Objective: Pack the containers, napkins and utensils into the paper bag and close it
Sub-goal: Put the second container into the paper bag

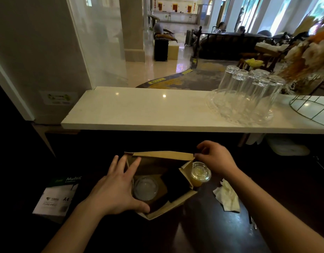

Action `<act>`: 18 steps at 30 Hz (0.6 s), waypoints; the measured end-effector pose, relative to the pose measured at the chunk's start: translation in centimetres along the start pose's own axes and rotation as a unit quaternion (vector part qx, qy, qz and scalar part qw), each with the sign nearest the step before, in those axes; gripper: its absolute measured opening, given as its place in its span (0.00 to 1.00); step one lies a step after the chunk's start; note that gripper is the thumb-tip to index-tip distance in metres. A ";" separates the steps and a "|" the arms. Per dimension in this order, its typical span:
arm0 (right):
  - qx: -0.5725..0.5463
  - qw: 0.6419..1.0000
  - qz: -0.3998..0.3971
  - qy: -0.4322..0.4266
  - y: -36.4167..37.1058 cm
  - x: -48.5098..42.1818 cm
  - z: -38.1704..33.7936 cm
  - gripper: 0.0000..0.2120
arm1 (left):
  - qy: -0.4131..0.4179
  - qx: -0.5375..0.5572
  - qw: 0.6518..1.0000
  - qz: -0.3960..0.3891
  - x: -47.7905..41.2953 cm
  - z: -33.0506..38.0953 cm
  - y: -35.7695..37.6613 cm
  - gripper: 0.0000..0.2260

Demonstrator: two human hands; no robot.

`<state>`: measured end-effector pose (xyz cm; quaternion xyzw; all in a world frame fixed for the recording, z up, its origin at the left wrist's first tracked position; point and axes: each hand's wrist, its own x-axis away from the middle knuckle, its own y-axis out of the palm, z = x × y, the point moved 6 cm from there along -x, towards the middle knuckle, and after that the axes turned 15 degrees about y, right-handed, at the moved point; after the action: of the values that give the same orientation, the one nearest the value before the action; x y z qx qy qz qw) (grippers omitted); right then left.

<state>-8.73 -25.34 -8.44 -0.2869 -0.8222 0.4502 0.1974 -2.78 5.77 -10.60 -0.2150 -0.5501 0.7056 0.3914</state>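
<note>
Both hands' grip held the paper bag (157, 157) open: the left hand (115, 187) pressed its side, the right hand (215, 157) pinched its rim. One lidded container (145, 188) sat inside; a juice cup (200, 174) and napkins (227, 196) waited on the tabletop (203, 230).

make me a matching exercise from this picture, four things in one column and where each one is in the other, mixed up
Things:
1. clear-lidded cup
2. cup of yellow liquid
3. crumpled napkin
4. upturned glasses

Places:
A. on the pale upper counter
B. inside the paper bag
C. on the dark table, right of the bag
D. just outside the bag's right side

Pairs: 1-B, 2-D, 3-C, 4-A
</note>
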 end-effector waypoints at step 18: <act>0.184 0.974 -0.128 0.026 9.7 -3.5 6.8 0.44 | -0.011 0.009 0.999 -0.032 0.1 1.0 -0.3 0.62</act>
<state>-7.20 -27.77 -20.46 -0.1499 -0.7494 0.5574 0.3244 -3.47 5.23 -10.02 -0.1863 -0.5545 0.7001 0.4096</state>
